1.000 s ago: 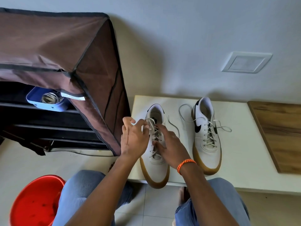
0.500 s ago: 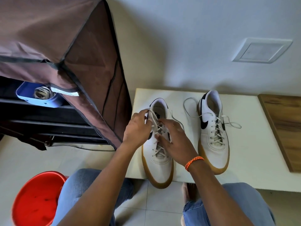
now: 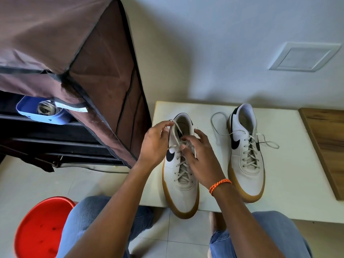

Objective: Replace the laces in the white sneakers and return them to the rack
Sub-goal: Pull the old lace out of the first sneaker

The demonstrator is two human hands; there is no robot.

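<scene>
Both hands' grip on lace

My left hand has moved from beside the tongue toward the heel collar of the left sneaker, drawing one lace end up and back in a pinch. My right hand has slid off the lacing; its fingers now spread, thumb and forefinger pinching the crossing at the top eyelets.
</scene>
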